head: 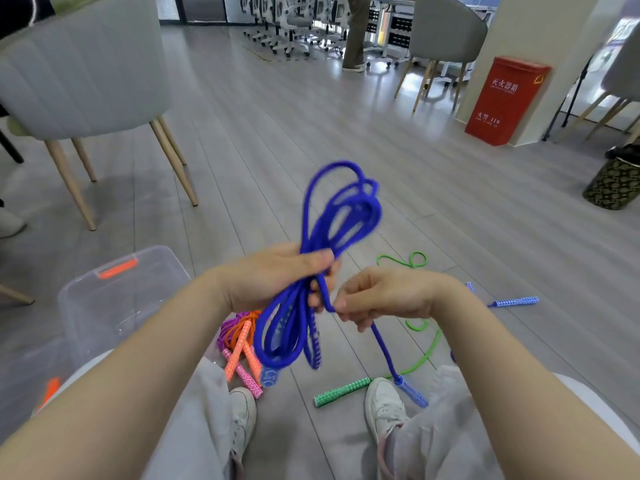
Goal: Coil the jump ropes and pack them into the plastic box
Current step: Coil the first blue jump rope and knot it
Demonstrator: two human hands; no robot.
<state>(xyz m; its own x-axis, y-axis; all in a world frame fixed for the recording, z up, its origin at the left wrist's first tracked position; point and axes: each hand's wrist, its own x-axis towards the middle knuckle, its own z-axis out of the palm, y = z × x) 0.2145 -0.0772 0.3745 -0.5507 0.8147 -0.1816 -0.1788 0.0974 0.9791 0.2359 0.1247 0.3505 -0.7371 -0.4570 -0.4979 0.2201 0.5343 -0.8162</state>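
Left hand (277, 271) clamps the bundled blue jump rope (332, 216) at mid-bundle, fingers and thumb curled tight round the strands. That keeps the loops from springing apart while the tail gets worked. Loops fan up toward 12 o'clock of the fist and hang down toward 6 o'clock, so the grip sits at the waist of the coil. Right hand (384, 296), at 3 o'clock of the left and nearly touching it, pinches the free strand between thumb and fingertips; looks like it is wrapping that tail round the waist to lock the coil, judging by the strand crossing just under the left thumb. The tail drops from the pinch toward 5 o'clock to a patterned blue handle (412, 393) near the right shoe (384, 407).

Rope: thick, soft, saturated blue cord, top loops motion-blurred, several passes, uneven loop lengths. The second handle seems to hang inside the lower loops, hard to confirm.

Plastic box (114, 306), clear with orange latches, sits on the floor at 9 o'clock of the hands, open. A coiled orange-and-pink rope bundle (242, 344) lies at 7 o'clock, beside the box, unclear if touching it. Green rope (412, 362) lies loose on the floor at 4 o'clock, still uncoiled. Blue coil not packed yet.
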